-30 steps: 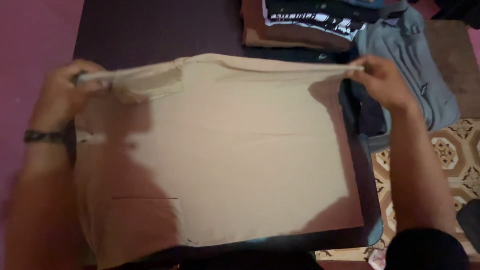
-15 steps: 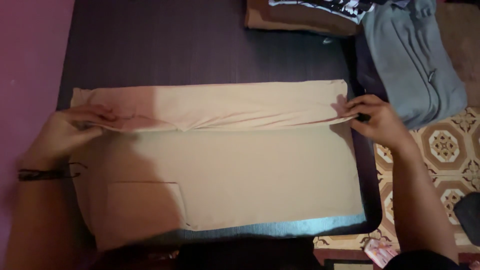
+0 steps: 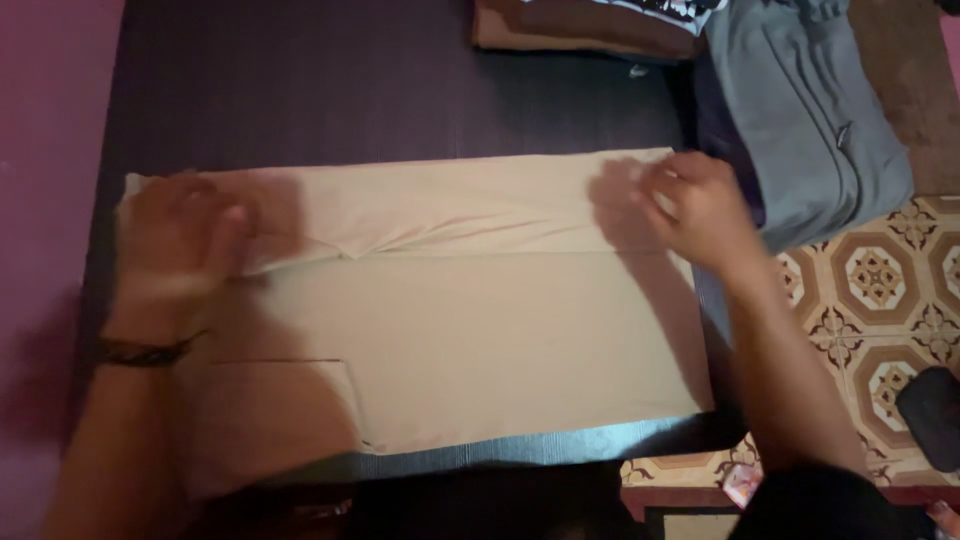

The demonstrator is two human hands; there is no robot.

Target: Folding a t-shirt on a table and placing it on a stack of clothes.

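Left hand flat, palm down on the shirt at frame left, fingers together – blurred. Right hand at upper right, fingers loosely curled and pressing the folded top strip; whether they pinch cloth I cannot tell. Shirt lies spread across the dark table, its top edge folded over, a pocket at lower left. Bare tabletop shows above. Folded clothes and grey garment at upper right; patterned tile floor at right.
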